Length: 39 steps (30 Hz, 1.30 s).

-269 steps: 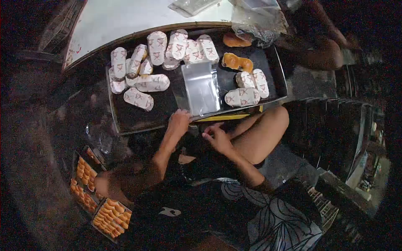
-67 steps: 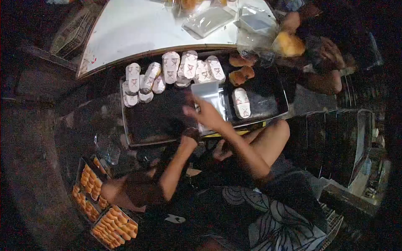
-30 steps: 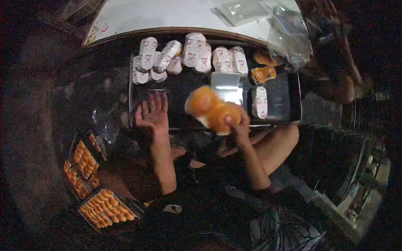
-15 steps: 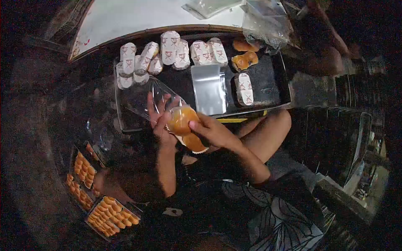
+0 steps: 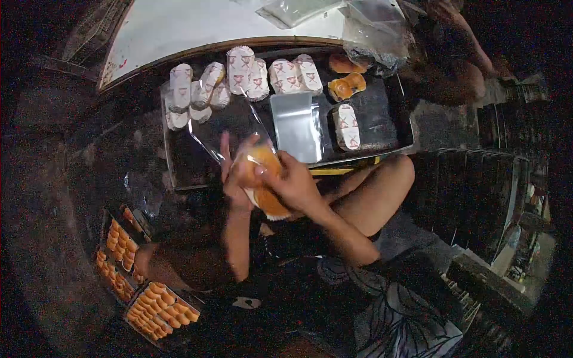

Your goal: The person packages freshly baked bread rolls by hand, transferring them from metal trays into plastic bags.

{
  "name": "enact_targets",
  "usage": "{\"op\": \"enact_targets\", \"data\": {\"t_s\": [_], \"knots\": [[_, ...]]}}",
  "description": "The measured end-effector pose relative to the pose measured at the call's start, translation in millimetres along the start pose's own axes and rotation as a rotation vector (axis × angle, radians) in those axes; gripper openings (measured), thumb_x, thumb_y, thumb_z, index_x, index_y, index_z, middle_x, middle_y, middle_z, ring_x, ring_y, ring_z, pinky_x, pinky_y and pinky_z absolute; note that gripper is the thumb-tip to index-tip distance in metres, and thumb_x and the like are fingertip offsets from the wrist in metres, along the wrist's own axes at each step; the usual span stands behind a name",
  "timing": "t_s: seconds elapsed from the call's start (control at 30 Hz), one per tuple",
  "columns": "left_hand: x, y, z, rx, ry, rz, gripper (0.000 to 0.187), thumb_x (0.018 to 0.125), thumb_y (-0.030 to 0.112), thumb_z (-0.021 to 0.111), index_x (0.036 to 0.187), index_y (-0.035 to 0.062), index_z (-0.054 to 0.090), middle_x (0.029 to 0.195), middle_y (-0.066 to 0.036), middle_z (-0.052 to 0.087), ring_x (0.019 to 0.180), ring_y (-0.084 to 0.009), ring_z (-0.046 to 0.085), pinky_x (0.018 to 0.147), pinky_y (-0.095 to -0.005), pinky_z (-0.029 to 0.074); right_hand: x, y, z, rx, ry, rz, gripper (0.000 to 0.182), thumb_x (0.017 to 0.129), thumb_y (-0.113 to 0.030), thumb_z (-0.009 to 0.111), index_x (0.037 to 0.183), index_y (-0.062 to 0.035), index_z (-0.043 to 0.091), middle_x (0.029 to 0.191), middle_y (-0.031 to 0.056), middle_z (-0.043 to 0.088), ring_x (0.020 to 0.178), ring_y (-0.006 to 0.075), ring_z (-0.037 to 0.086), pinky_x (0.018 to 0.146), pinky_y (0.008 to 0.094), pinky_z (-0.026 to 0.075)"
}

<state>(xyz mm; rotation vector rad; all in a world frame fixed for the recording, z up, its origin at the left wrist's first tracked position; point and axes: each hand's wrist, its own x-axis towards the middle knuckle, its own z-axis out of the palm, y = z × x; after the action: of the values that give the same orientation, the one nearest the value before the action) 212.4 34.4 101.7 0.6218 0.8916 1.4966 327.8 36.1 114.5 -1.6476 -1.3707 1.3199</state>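
Note:
A golden double-lobed bun (image 5: 271, 204) in a white paper liner is between my hands, its upper part inside a clear plastic bag (image 5: 239, 119). My right hand (image 5: 297, 186) grips the bun from the side, thumb across its top. Around the bag's mouth, my left hand (image 5: 237, 186) is partly hidden behind the plastic, with some fingers stretched up. Behind them, a stack of flat clear bags (image 5: 296, 126) lies on the dark tray (image 5: 379, 128). One bun lying liner-up (image 5: 347, 127) is to the right of that stack.
Several liner-wrapped buns (image 5: 240, 68) line the tray's back edge. An unwrapped bun (image 5: 346, 88) sits at its right, near crumpled plastic (image 5: 373, 45). Beyond is a white tabletop (image 5: 221, 21). Trays of buns (image 5: 161, 310) stand at lower left. Another person's limb (image 5: 462, 45) shows at upper right.
The bun has gone further into the bag, and its upper lobe is now under the plastic. My right hand has shifted slightly left, closer to my left hand.

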Motion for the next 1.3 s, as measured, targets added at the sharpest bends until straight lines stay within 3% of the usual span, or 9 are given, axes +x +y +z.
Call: {"op": "enact_targets", "data": {"t_s": [0.33,0.4,0.6,0.67,0.8,0.87,1.07,1.2,1.3], "knots": [[-3,-24,-35,-0.733,-0.263,-0.302,0.053,0.081,0.032,0.047,0.122,0.0019,0.032,0.116,-0.015,0.043,0.107,-0.0275,0.042,0.095,-0.0391,0.031,-21,24,15,0.065,-0.086,-0.267,0.057,0.077,-0.034,0.057,0.113,0.0042,0.034,0.108,0.0239,0.044,0.1,0.0319,0.047,0.083,0.0368,0.039],[-22,-34,-3,-0.161,0.396,-0.283,0.053,0.082,0.038,0.044,0.121,0.0027,0.035,0.117,-0.013,0.044,0.107,-0.0248,0.043,0.093,-0.0372,0.032,-12,15,17,0.131,-0.04,-0.085,0.053,0.078,-0.025,0.057,0.115,0.0036,0.033,0.11,0.023,0.043,0.103,0.0304,0.045,0.087,0.0371,0.036],[-32,-44,-9,-0.369,0.27,-0.364,0.036,0.087,0.034,0.04,0.104,0.0038,0.05,0.099,-0.006,0.052,0.092,-0.0182,0.049,0.08,-0.0308,0.04,-7,17,17,-0.199,0.169,-0.51,0.046,0.074,-0.01,0.058,0.113,0.0032,0.039,0.109,0.0234,0.046,0.093,0.0319,0.052,0.076,0.0335,0.044],[-45,-48,4,0.078,0.386,-0.642,0.033,0.088,0.031,0.04,0.1,0.0032,0.05,0.094,-0.007,0.052,0.089,-0.0184,0.049,0.078,-0.0304,0.04,20,26,-2,-0.312,0.094,-0.152,0.028,0.07,-0.006,0.058,0.097,0.0001,0.055,0.083,0.0198,0.058,0.075,0.0303,0.059,0.066,0.0352,0.046],[-28,-97,-9,1.17,-0.376,-0.068,0.035,0.082,0.017,0.047,0.112,-0.0008,0.046,0.111,-0.02,0.046,0.1,-0.031,0.047,0.087,-0.0352,0.038,116,-52,-55,-0.482,0.301,-0.372,0.018,0.069,-0.006,0.055,0.086,0.0005,0.058,0.078,0.0199,0.058,0.075,0.0332,0.058,0.067,0.0374,0.045],[-3,-159,-44,1.691,-0.506,0.787,0.03,0.075,0.018,0.045,0.096,0.001,0.056,0.1,-0.022,0.051,0.095,-0.0321,0.05,0.08,-0.0368,0.041,151,-76,-46,-0.301,0.54,-0.898,0.028,0.07,-0.009,0.056,0.097,0.0,0.055,0.094,0.0214,0.055,0.088,0.0351,0.053,0.077,0.0384,0.042],[13,-109,-70,1.711,-0.635,-0.049,0.022,0.07,0.011,0.05,0.088,0.0094,0.062,0.083,-0.015,0.059,0.077,-0.0287,0.058,0.067,-0.0363,0.046,42,40,-17,-0.006,-0.219,-0.054,0.038,0.076,-0.026,0.06,0.101,0.0016,0.052,0.093,0.018,0.058,0.088,0.0248,0.056,0.079,0.034,0.041],[20,-86,-70,1.633,-0.759,-0.041,0.017,0.069,0.011,0.054,0.084,0.0058,0.061,0.077,-0.015,0.059,0.071,-0.0311,0.057,0.064,-0.0377,0.046,-36,112,-6,-0.327,-0.428,0.018,0.026,0.077,-0.022,0.059,0.086,0.0009,0.052,0.069,0.0167,0.054,0.068,0.0224,0.055,0.064,0.0339,0.043],[24,-50,-31,1.376,-0.658,-0.18,0.012,0.07,0.01,0.057,0.079,0.0022,0.061,0.074,-0.014,0.057,0.069,-0.0285,0.057,0.063,-0.0353,0.045,-22,93,2,-0.138,0.067,0.041,0.023,0.079,-0.02,0.054,0.085,0.0017,0.05,0.065,0.0178,0.051,0.064,0.0242,0.053,0.058,0.0368,0.04]]}}
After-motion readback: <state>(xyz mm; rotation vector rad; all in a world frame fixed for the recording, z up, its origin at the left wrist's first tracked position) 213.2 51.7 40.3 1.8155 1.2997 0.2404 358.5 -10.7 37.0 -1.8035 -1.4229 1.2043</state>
